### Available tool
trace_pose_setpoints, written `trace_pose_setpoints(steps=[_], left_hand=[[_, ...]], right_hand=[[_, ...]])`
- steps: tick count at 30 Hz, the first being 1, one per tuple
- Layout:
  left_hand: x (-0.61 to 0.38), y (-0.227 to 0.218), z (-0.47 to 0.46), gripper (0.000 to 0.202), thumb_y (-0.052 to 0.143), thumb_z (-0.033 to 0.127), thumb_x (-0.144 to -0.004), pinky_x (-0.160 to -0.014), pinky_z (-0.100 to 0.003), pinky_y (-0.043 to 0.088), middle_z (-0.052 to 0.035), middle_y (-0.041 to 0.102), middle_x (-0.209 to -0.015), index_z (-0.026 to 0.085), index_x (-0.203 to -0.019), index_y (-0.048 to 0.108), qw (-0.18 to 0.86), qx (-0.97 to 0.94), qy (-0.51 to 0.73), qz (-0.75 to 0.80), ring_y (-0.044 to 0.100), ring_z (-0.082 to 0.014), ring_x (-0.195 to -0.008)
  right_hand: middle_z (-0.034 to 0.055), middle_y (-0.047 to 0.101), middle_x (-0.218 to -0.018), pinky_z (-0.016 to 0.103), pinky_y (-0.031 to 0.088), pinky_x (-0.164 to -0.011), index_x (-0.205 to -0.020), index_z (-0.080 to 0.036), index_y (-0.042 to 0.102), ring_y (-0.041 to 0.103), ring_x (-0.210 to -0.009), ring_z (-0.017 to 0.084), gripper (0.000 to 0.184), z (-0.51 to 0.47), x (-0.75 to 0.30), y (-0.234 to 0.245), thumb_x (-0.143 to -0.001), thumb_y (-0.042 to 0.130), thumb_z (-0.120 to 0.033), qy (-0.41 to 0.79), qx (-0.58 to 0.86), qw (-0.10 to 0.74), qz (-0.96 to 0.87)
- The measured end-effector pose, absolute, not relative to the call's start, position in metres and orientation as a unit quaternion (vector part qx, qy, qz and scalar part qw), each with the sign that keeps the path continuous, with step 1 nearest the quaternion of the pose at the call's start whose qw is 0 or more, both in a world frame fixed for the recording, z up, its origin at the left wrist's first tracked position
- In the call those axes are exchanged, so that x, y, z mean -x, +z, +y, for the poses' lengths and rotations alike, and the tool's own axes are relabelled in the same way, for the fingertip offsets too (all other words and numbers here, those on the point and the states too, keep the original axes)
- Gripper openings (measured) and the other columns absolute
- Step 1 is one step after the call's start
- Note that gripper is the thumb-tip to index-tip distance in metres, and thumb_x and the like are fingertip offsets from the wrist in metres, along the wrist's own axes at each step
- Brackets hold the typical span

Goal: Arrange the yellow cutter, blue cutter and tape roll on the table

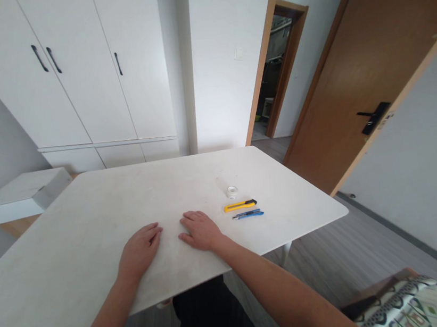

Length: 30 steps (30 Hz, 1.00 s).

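Note:
My left hand (139, 249) lies flat, palm down, on the white table (89, 223), fingers stretched out and holding nothing. Just to its right my right hand (199, 230) also rests flat on the tabletop, fingers together and extended, empty. To the right of my right hand lie a yellow utility knife (240, 205) and, just below it, a blue utility knife (248, 214). A small clear roll of tape (232, 190) sits a little beyond the yellow knife. Neither hand touches these items.
White wardrobe doors (81, 69) stand behind the table. A white box (21, 196) sits on a low surface at the left. A brown door (367, 69) stands open at the right, with a doorway (275, 75) beyond. A patterned cushion (415, 309) shows at the bottom right.

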<state>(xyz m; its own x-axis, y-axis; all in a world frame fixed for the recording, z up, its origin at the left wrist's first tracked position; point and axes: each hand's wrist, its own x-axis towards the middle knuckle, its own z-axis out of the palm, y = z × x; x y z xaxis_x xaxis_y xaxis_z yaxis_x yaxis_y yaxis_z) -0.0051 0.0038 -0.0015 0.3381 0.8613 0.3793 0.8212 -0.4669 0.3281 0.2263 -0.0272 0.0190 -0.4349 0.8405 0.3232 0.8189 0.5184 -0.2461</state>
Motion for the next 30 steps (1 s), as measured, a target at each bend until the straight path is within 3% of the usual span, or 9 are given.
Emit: trace_pose_setpoints(steps=[4, 8, 13, 18, 23, 26, 30], left_hand=[[0.004, 0.0, 0.003, 0.041, 0.039, 0.041, -0.09, -0.102, -0.035, 0.046, -0.0042, 0.069, -0.118, 0.023, -0.101, 0.074, 0.036, -0.82, 0.253, 0.513, 0.062, -0.0215, -0.111], [0.003, 0.002, 0.001, 0.043, 0.038, 0.041, -0.09, -0.1, -0.036, 0.047, -0.0043, 0.069, -0.117, 0.023, -0.099, 0.075, 0.041, -0.815, 0.257, 0.518, 0.063, -0.0225, -0.109], [0.002, 0.002, 0.001, 0.043, 0.037, 0.041, -0.09, -0.101, -0.038, 0.047, -0.0043, 0.07, -0.117, 0.023, -0.099, 0.075, 0.046, -0.812, 0.261, 0.52, 0.063, -0.0236, -0.11], [0.002, 0.001, 0.001, 0.044, 0.036, 0.041, -0.09, -0.101, -0.037, 0.046, -0.0048, 0.069, -0.118, 0.023, -0.101, 0.075, 0.041, -0.815, 0.255, 0.519, 0.063, -0.0234, -0.111], [0.002, -0.001, 0.002, 0.041, 0.038, 0.04, -0.089, -0.101, -0.038, 0.047, -0.0038, 0.07, -0.117, 0.024, -0.099, 0.075, 0.047, -0.812, 0.269, 0.516, 0.063, -0.0232, -0.109], [0.003, -0.001, 0.002, 0.04, 0.039, 0.04, -0.089, -0.101, -0.037, 0.047, -0.0035, 0.07, -0.117, 0.025, -0.098, 0.075, 0.047, -0.811, 0.273, 0.516, 0.064, -0.023, -0.109], [0.003, 0.001, 0.002, 0.041, 0.039, 0.04, -0.089, -0.101, -0.037, 0.047, -0.0046, 0.07, -0.116, 0.023, -0.098, 0.075, 0.048, -0.811, 0.272, 0.516, 0.064, -0.0232, -0.109]], right_hand=[[0.0098, 0.063, -0.12, 0.032, 0.037, -0.1, -0.111, -0.017, 0.063, 0.054, -0.114, 0.019, 0.025, -0.037, -0.239, 0.022, -0.092, 0.051, -0.028, 0.074, 0.462, 0.223, -0.855], [0.0066, 0.068, -0.106, 0.029, 0.041, -0.094, -0.106, -0.018, 0.067, 0.058, -0.103, 0.017, 0.024, -0.057, -0.291, 0.038, -0.094, 0.047, -0.024, 0.091, 0.504, 0.253, -0.821], [0.0067, 0.067, -0.112, 0.034, 0.039, -0.097, -0.106, -0.022, 0.069, 0.056, -0.108, 0.021, 0.023, -0.072, -0.38, 0.06, -0.086, 0.056, -0.021, 0.058, 0.641, 0.176, -0.745], [0.005, 0.066, -0.111, 0.031, 0.039, -0.091, -0.102, -0.023, 0.068, 0.056, -0.105, 0.02, 0.026, -0.076, -0.416, 0.056, -0.081, 0.056, -0.013, 0.054, 0.664, 0.087, -0.741], [0.0051, 0.065, -0.101, 0.028, 0.039, -0.086, -0.099, -0.021, 0.065, 0.056, -0.097, 0.018, 0.021, -0.066, -0.415, 0.054, -0.082, 0.055, -0.014, 0.026, 0.675, 0.107, -0.73], [0.0059, 0.063, -0.103, 0.028, 0.039, -0.086, -0.098, -0.02, 0.064, 0.055, -0.098, 0.018, 0.021, -0.055, -0.415, 0.055, -0.082, 0.054, -0.013, 0.007, 0.683, 0.134, -0.718], [0.0052, 0.063, -0.11, 0.028, 0.038, -0.088, -0.107, -0.021, 0.062, 0.055, -0.102, 0.018, 0.03, -0.038, -0.416, 0.053, -0.08, 0.054, -0.011, 0.045, 0.68, 0.108, -0.724]])
